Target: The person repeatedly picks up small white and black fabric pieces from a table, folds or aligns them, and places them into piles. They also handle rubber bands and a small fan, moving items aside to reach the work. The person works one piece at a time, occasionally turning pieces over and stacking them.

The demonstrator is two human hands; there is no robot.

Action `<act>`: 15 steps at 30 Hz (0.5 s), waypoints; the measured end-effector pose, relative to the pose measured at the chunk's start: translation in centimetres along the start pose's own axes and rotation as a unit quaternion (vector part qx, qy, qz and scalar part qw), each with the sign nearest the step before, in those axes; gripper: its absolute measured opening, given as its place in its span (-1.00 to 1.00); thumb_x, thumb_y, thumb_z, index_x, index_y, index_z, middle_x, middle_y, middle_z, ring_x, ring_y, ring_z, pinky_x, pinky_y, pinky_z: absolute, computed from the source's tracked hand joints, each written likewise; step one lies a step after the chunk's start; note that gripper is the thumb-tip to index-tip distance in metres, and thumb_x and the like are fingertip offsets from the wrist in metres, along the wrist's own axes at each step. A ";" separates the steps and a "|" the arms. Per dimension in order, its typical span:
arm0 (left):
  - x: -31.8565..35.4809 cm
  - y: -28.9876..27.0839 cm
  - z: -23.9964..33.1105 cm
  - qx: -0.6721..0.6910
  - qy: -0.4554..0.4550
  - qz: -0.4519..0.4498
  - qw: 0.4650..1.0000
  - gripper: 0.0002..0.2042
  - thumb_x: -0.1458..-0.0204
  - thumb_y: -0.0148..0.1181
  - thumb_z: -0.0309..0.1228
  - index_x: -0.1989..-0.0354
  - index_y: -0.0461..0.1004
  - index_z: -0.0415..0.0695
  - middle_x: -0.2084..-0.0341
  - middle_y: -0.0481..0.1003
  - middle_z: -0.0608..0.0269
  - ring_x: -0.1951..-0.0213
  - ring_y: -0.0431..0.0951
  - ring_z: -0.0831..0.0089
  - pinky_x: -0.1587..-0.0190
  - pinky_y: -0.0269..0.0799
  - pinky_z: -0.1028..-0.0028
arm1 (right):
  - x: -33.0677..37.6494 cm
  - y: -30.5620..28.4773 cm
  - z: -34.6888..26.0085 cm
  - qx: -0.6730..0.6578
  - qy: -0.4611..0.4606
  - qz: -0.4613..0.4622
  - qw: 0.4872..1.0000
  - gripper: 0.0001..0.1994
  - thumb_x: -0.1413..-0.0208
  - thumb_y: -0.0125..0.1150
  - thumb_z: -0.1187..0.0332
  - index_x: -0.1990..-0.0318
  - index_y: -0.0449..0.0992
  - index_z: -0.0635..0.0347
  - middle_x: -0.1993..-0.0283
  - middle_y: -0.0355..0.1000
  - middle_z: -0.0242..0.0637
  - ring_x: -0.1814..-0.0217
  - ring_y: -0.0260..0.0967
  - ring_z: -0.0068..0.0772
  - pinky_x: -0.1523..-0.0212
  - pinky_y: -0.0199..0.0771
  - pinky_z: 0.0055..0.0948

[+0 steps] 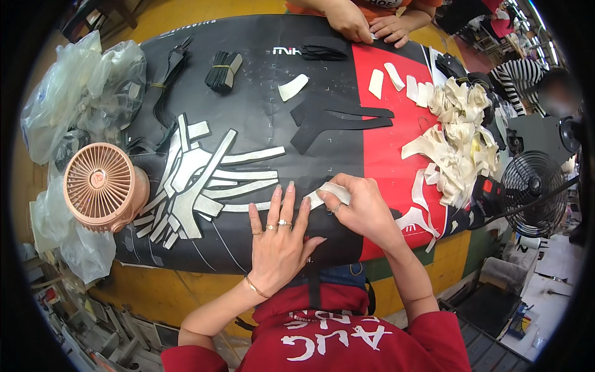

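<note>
My left hand [280, 239] lies flat, fingers spread, on a black piece on the black table cover [260, 80], pressing it down. My right hand [361, 208] sits just to its right and pinches a small white strip [328, 191] against the same spot. To the left, several silver-grey cut strips [198, 180] lie fanned out. A black forked cut piece [338, 121] rests in the middle of the cover.
A pink desk fan [102, 186] stands at the left by clear plastic bags [80, 93]. A heap of cream strips [455, 133] lies on the red part at right, by a black fan [533, 192]. Another person's hands [369, 26] work at the far edge. Black bundles [223, 69] lie at the back.
</note>
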State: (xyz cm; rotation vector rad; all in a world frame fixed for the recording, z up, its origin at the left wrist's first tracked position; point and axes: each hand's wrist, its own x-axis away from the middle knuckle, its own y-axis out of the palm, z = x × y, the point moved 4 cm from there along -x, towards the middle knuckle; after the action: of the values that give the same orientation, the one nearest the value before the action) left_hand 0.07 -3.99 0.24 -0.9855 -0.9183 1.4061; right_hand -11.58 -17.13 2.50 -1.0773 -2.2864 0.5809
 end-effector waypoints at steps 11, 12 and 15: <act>-0.2 0.3 0.6 -0.046 0.008 -0.008 0.999 -0.29 -0.05 0.24 0.01 -0.32 0.30 -0.17 -0.39 0.13 -0.07 -0.45 0.02 0.02 -0.41 -0.47 -0.22 | 0.6 -1.9 1.2 0.014 0.037 0.079 0.996 -0.73 -0.14 0.37 0.27 0.32 0.58 0.37 0.57 0.50 -0.25 0.57 0.40 -0.57 0.51 0.35 -0.50; -0.2 0.2 0.6 -0.048 0.009 -0.009 0.999 -0.29 -0.06 0.23 0.00 -0.31 0.30 -0.18 -0.39 0.13 -0.07 -0.45 0.02 0.02 -0.41 -0.48 -0.22 | 0.6 -1.9 1.4 0.006 0.045 0.081 0.996 -0.74 -0.14 0.37 0.28 0.33 0.58 0.36 0.59 0.48 -0.29 0.59 0.34 -0.63 0.54 0.31 -0.54; -0.2 0.2 0.6 -0.052 0.012 -0.012 0.998 -0.30 -0.06 0.23 -0.01 -0.30 0.31 -0.20 -0.38 0.14 -0.08 -0.45 0.02 0.01 -0.41 -0.49 -0.22 | 0.6 -1.6 1.9 -0.004 0.059 0.098 0.993 -0.74 -0.14 0.36 0.25 0.35 0.58 0.32 0.61 0.47 -0.33 0.61 0.31 -0.58 0.55 0.28 -0.51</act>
State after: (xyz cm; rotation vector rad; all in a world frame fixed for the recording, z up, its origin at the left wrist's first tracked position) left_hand -0.56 -4.24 0.29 -1.0631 -0.9907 1.3340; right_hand -13.96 -17.89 2.16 -1.3148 -2.0977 0.5703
